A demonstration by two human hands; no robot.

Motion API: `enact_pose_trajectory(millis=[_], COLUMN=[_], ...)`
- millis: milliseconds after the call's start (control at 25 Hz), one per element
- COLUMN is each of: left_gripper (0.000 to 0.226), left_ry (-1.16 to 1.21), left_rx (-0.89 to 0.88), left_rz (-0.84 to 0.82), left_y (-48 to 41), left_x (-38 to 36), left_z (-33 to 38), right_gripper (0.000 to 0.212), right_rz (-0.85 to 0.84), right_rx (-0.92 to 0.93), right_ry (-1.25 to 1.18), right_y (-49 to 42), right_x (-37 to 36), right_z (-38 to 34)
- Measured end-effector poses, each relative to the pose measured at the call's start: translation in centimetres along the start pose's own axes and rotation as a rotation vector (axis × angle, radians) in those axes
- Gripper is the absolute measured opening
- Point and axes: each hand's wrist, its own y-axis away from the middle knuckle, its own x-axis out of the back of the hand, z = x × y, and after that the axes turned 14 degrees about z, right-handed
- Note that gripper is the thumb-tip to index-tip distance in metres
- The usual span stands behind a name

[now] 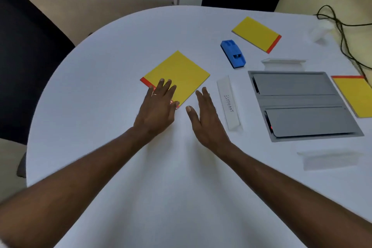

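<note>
Left hand (159, 104) on diagonal yellow pad (181, 72)

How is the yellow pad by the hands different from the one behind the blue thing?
Fingers of the left hand rest on the near pad; the far pad is untouched. The near pad's red strip faces the person; the far pad's faces right. The near pad looks squarer, the far pad narrower. Both are yellow, lying flat.

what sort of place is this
Likely an office meeting room: a rounded white table with a grey flip-lid cable hatch set into it, yellow notepads laid out, and a dark office chair alongside.
</note>
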Motion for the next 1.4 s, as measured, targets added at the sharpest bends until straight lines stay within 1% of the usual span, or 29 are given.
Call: enact_pose_trajectory(millis=[80, 200, 320, 480, 560, 600, 680, 720, 760, 840, 880, 960, 1000, 1040, 1120, 1160, 1200, 1280, 1360, 1400], left_gripper=[0.053, 0.055, 0.063, 0.08, 0.085, 0.086, 0.084, 0.08, 0.072, 0.057, 0.048, 0.037, 0.036, 0.036, 0.038, 0.039, 0.041, 0.043, 0.043, 0.042], left_ry=[-0.021, -0.057, -0.033, -0.012, -0.027, -0.021, 0.04, 0.067, 0.09, 0.202, 0.323, 0.684, 0.861, 0.989, 1.137, 1.197, 1.251, 1.349, 1.462, 1.519], left_rx=[-0.003, 0.034, 0.102, 0.243, 0.241, 0.228, 0.244, 0.27, 0.309, 0.456, 0.545, 0.742, 0.849, 0.94, 1.069, 1.116, 1.157, 1.219, 1.28, 1.294], left_rz=[-0.018, -0.06, -0.11, -0.159, -0.166, -0.175, -0.179, -0.161, -0.122, -0.02, 0.014, 0.035, 0.045, 0.06, 0.093, 0.099, 0.1, 0.091, 0.092, 0.099], left_y=[-0.9, -2.3, -3.9, -5.5, -5.7, -5.9, -6.2, -6.5, -6.7, -6.7, -6.3, -5.1, -4.5, -4.1, -3.0, -2.3, -1.3, 0.8, 2.6, 3.3], left_x=[-0.6, -1.6, -2.6, -3.6, -3.7, -3.9, -3.7, -3.4, -3.0, -2.0, -1.3, 0.1, 0.7, 1.1, 1.5, 1.5, 1.5, 1.4, 1.7, 2.0], left_z=[-2.5, -5.3, -7.4, -9.7, -10.4, -10.6, -10.6, -10.6, -10.7, -11.1, -11.2, -10.9, -10.6, -10.1, -8.6, -7.7, -6.7, -5.0, -3.4, -2.4], right_gripper=[0.063, 0.061, 0.059, 0.057, 0.058, 0.058, 0.055, 0.052, 0.048, 0.042, 0.042, 0.045, 0.047, 0.051, 0.06, 0.063, 0.062, 0.057, 0.072, 0.073], right_rz=[-0.03, -0.133, -0.229, -0.196, -0.199, -0.203, -0.182, -0.152, -0.115, -0.031, 0.008, 0.088, 0.132, 0.174, 0.237, 0.264, 0.297, 0.407, 0.531, 0.547], right_rx=[-0.026, -0.055, 0.008, 0.114, 0.152, 0.14, 0.051, -0.019, -0.096, -0.261, -0.346, -0.501, -0.566, -0.631, -0.777, -0.847, -0.897, -0.946, -0.991, -1.011], right_ry=[0.031, 0.088, 0.226, 0.287, 0.303, 0.298, 0.241, 0.187, 0.117, -0.071, -0.185, -0.394, -0.481, -0.558, -0.713, -0.792, -0.857, -0.88, -0.874, -0.935], right_y=[-0.8, -2.0, -3.1, -3.5, -3.4, -3.3, -3.3, -3.5, -3.7, -3.9, -3.8, -3.6, -3.4, -3.1, -2.7, -2.6, -2.4, -2.1, -1.5, -0.9], right_x=[-2.3, -4.8, -6.5, -6.7, -6.6, -6.6, -6.7, -6.7, -6.7, -6.5, -6.3, -6.0, -6.0, -6.1, -6.4, -6.4, -6.3, -5.7, -4.6, -3.9], right_z=[-0.1, 0.2, 0.9, 1.9, 2.0, 2.1, 1.7, 1.4, 1.1, 0.6, 0.4, 0.1, -0.1, -0.1, -0.2, -0.4, -0.6, -0.8, -1.0, -1.2])
